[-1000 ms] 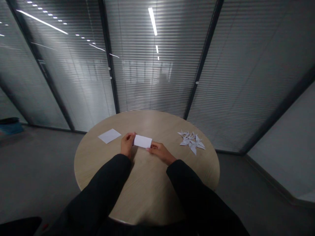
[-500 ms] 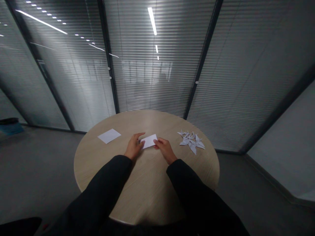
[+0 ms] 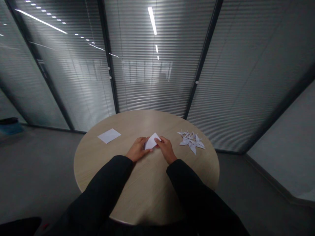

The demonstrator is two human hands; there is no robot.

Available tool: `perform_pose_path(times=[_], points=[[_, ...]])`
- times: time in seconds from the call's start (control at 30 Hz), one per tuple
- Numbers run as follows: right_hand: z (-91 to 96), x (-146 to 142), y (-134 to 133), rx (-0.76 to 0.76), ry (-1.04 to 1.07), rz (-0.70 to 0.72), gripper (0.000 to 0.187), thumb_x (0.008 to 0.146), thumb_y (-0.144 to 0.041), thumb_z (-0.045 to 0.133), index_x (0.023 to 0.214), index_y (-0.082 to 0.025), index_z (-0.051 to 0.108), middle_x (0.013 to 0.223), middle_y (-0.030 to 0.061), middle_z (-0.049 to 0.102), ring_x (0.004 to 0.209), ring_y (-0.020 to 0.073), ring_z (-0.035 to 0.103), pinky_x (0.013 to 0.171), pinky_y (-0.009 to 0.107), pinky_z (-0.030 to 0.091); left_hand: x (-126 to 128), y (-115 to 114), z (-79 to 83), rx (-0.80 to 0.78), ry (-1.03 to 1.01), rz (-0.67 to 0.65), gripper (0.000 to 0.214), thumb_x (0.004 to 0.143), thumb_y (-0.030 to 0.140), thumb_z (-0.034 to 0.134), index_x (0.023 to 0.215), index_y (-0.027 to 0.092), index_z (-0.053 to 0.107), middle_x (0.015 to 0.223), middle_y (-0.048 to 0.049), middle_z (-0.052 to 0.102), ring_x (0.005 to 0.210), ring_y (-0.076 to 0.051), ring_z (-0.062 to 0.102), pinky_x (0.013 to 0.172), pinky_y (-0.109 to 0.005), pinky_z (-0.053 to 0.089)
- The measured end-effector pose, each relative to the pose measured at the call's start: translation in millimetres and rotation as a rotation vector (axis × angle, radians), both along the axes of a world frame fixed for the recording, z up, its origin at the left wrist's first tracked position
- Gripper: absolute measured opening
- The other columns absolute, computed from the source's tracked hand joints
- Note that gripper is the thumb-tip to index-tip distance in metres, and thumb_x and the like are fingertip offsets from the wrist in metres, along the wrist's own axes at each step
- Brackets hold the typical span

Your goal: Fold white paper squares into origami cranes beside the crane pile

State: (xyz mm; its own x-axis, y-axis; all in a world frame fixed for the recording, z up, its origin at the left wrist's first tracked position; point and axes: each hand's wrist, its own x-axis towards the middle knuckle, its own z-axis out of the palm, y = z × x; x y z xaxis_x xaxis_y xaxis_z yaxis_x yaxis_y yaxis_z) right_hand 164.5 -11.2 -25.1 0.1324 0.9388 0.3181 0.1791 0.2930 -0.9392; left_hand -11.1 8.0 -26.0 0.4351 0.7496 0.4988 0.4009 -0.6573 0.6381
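Squarely, paper between left hand, right hand

Folded white paper, roughly triangular

Your left hand and right hand meet at the folded paper, leaving no way through between them. On the left, a small gap of tabletop separates your hand from the flat sheet. On the right, a narrower gap runs to the origami pile, which blocks that side. Past the paper, open wood reaches the far rim, with the glass wall beyond it. Your sleeves cover part of the near side.
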Motion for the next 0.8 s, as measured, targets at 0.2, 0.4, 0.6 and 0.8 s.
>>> perform_pose_path(times=[0.2,0.4,0.6,0.8], points=[[5.7,-6.0,-4.8,0.025,0.074,0.160,0.031,0.074,-0.047,0.064,0.087,-0.019,0.059,0.082,0.0016,0.066,0.077,0.0176,0.061,0.072,0.029,0.048,3.2,-0.1,2.0,-0.109,-0.125,0.029,0.049,0.072,0.043,0.068,0.115,0.019,0.066,0.097,-0.0098,0.063,0.094,-0.025,0.058,0.089,-0.039,0.044],[5.0,-7.5,-3.7,0.023,0.123,0.181,0.035,0.071,-0.044,0.069,0.092,-0.019,0.058,0.088,0.0040,0.067,0.082,0.0188,0.062,0.077,0.031,0.048,6.0,2.5,-0.2,-0.308,-0.354,-0.013,0.052,0.072,0.041,0.070,0.117,0.016,0.064,0.096,-0.0097,0.065,0.089,-0.022,0.061,0.085,-0.037,0.045],[5.0,-5.5,-3.9,0.033,0.085,0.174,0.035,0.073,-0.045,0.066,0.095,-0.019,0.059,0.088,0.0031,0.067,0.080,0.0180,0.062,0.076,0.031,0.048,5.3,4.6,-0.1,-0.419,-0.460,-0.070,0.053,0.070,0.041,0.071,0.117,0.018,0.061,0.095,-0.0076,0.068,0.091,-0.021,0.062,0.084,-0.035,0.045],[1.0,-4.3,-0.3,0.054,0.063,0.159,0.029,0.076,-0.044,0.060,0.092,-0.020,0.059,0.089,0.0037,0.066,0.081,0.0190,0.062,0.075,0.031,0.048,6.1,6.3,-2.2,-0.447,-0.520,-0.116,0.049,0.073,0.042,0.067,0.114,0.016,0.060,0.101,-0.0102,0.068,0.093,-0.021,0.062,0.085,-0.034,0.045]])
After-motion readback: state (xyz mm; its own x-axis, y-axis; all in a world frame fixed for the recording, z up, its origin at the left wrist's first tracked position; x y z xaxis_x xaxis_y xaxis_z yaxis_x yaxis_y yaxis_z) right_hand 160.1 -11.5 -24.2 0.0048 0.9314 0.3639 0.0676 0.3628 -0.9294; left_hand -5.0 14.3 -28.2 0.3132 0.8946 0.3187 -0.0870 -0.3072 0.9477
